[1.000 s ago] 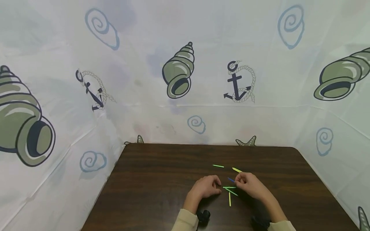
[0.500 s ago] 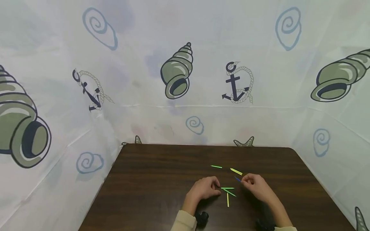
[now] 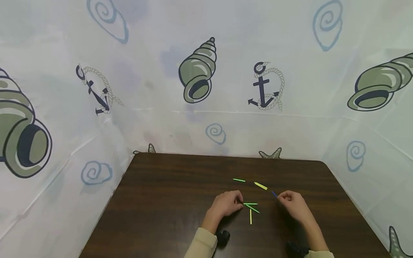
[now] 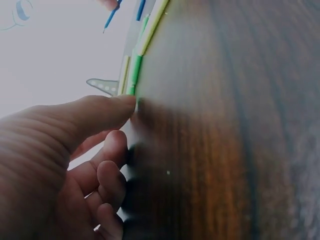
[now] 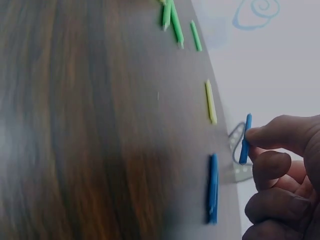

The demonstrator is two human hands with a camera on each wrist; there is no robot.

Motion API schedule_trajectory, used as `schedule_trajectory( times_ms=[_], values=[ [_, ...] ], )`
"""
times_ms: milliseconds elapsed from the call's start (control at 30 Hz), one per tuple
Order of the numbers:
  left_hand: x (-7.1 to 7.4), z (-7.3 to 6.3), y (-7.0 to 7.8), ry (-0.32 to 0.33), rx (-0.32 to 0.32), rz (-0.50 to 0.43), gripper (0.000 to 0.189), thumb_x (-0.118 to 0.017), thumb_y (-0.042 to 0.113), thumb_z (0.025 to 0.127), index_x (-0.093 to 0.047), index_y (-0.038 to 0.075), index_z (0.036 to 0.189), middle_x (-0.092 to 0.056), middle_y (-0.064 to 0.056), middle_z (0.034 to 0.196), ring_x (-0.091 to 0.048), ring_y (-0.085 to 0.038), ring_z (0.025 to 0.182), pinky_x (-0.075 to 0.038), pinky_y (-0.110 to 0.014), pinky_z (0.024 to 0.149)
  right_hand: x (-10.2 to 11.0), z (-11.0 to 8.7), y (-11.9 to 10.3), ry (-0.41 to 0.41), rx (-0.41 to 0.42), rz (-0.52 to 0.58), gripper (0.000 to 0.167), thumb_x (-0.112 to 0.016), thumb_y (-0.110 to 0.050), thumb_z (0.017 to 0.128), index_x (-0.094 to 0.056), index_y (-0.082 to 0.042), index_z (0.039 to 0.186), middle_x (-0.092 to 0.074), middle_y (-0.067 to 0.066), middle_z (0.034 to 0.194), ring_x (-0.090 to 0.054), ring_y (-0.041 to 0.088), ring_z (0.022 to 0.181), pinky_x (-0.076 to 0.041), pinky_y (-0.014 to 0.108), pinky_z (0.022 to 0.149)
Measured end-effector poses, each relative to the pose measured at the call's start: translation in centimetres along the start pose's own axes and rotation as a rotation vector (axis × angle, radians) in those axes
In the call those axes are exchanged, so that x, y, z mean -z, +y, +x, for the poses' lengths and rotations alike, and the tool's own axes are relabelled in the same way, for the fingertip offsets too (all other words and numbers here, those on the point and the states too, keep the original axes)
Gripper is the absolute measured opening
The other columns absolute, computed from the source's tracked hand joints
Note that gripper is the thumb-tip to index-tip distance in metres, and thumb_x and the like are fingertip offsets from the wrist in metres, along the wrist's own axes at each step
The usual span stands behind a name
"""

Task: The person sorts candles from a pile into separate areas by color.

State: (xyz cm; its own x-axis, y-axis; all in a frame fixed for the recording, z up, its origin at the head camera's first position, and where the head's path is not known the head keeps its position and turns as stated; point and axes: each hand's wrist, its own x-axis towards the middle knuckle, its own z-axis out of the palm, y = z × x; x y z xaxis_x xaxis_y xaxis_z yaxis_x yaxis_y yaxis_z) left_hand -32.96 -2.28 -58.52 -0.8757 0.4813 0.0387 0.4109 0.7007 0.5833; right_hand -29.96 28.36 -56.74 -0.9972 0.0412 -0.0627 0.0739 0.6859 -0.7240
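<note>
My right hand point(image 3: 296, 206) pinches a thin blue stick with a narrow tip point(image 5: 245, 140) between thumb and index finger, lifted off the dark table in the right wrist view. The other fingers curl below it. My left hand point(image 3: 224, 204) rests on the table, its thumb and index finger closed at the left end of a thin green stick point(image 3: 251, 204); the thumb hides that end in the left wrist view. Against this stick lies a second, slanted green stick point(image 3: 253, 209). Below them a yellow stick point(image 3: 250, 216) points toward the table's near side.
Farther back lie another green stick point(image 3: 239, 180) and a pair of yellow sticks point(image 3: 260, 185). Blue sticks point(image 5: 213, 190) lie side by side near my right hand. The brown wooden table point(image 3: 180, 179) ends at a white patterned cloth point(image 3: 155, 129).
My right hand has moved right with the blue stick, away from the green sticks. My left finger and thumb have drawn closer to the green stick's end. The head view has shifted slightly.
</note>
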Motion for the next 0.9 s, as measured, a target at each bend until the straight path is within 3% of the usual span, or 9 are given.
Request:
schedule_trajectory(
  times_ms=[333, 600, 900],
  values=[
    [0.3, -0.2, 0.0, -0.007, 0.002, -0.014, 0.013, -0.080, 0.030, 0.099, -0.074, 0.023, 0.108, -0.060, 0.015, 0.076, -0.052, 0.000, 0.062, -0.043, -0.023, 0.062, 1.6, -0.6, 1.5, 0.001, -0.093, -0.073, 0.032, -0.060, -0.026, 0.108, -0.073, 0.002, 0.115, -0.075, 0.014, 0.108, -0.066, 0.024, 0.094, -0.052, 0.038, 0.074],
    [0.6, 0.1, 0.1, 0.018, 0.003, -0.007, 0.011, -0.078, 0.032, 0.100, -0.075, 0.024, 0.108, -0.062, 0.015, 0.079, -0.053, 0.000, 0.066, -0.045, -0.026, 0.065, 1.7, 0.1, 2.6, 0.022, -0.105, -0.099, 0.033, -0.060, -0.025, 0.107, -0.072, 0.004, 0.115, -0.075, 0.016, 0.104, -0.064, 0.022, 0.086, -0.049, 0.035, 0.070],
    [-0.4, 0.6, -0.1, 0.040, 0.044, -0.021, 0.006, -0.074, 0.034, 0.102, -0.075, 0.028, 0.103, -0.064, 0.017, 0.078, -0.054, 0.000, 0.066, -0.046, -0.027, 0.065, 1.7, 0.0, 3.0, -0.007, -0.140, -0.118, 0.033, -0.060, -0.026, 0.107, -0.072, 0.004, 0.114, -0.074, 0.014, 0.101, -0.061, 0.021, 0.081, -0.048, 0.035, 0.067]
  ],
)
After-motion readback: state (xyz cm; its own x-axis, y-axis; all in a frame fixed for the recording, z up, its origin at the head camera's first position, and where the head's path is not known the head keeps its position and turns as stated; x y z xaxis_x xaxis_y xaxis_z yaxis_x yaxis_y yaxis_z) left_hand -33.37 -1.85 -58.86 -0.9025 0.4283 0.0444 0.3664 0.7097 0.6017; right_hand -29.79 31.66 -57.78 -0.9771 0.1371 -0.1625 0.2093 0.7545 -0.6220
